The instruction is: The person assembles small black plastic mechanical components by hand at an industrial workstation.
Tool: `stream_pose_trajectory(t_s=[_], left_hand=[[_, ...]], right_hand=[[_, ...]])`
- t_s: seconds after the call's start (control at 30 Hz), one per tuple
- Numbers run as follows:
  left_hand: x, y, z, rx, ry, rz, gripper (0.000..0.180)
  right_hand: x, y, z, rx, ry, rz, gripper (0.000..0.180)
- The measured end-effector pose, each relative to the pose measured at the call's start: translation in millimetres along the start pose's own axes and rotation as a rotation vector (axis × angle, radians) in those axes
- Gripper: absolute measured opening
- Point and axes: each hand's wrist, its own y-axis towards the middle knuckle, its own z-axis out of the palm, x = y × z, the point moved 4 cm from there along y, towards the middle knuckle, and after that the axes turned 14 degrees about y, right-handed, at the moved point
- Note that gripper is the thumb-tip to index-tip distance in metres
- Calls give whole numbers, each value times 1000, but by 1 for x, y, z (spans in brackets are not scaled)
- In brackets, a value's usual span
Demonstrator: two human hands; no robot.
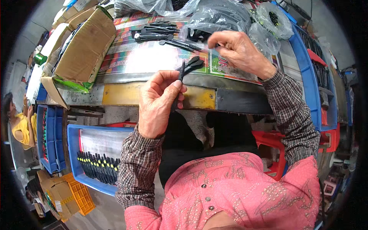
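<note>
The left hand (159,99) pinches a slim black part (181,73) — a slack grip could drop it — state unclear for the right hand (242,51).

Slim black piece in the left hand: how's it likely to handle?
Probably stiff: the slim black piece sticks up straight from the left hand. Likely light: it's narrow, and a pinch seems enough to hold it.
</note>
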Motion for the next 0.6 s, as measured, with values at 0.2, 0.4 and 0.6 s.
stream_pose_trajectory(t_s=[0.2, 0.4, 0.6], left_hand=[[0, -23, 14, 8, -73, -34, 21], [5, -44, 25, 27, -37, -83, 21], [18, -62, 36, -1, 11, -87, 14]], right_hand=[[33, -41, 2, 42, 440, 224, 30], [46, -79, 20, -68, 500, 93, 27], [52, -102, 29, -93, 114, -179, 23]])
